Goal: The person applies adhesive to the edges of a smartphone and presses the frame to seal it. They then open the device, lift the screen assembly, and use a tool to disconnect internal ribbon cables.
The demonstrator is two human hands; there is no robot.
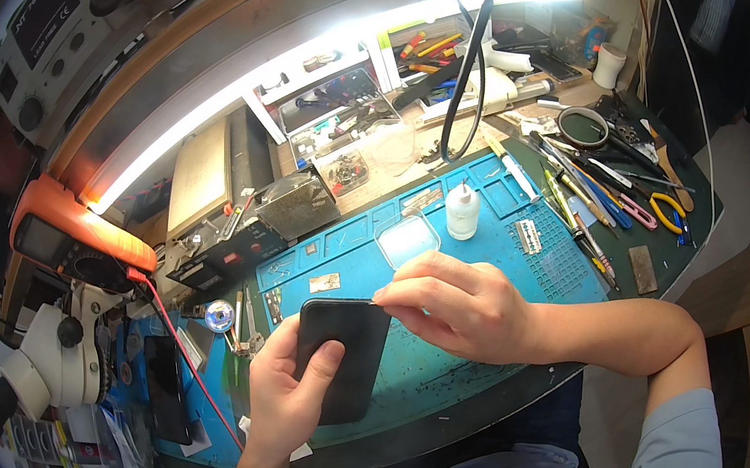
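A black smartphone (358, 355) is in my left hand (281, 398), tilted above a blue work mat (456, 346). My left thumb lies across its near face, and the fingers wrap behind it, out of sight. My right hand (466, 312) pinches at the phone's upper right corner, thumb and forefinger together. Whatever sits between those fingertips is too small to make out. Beyond my hands stand a white dropper bottle (462, 215) and a small clear plastic box (407, 240). A razor blade (529, 236) lies on the mat to the right.
Pliers (668, 212), tweezers and several pens crowd the right side. An orange multimeter (77, 240) with a red lead stands at left, above a microscope (42, 363). Another dark phone (166, 389) lies at left. Black cables (477, 59) hang down near the bright light tube (321, 42).
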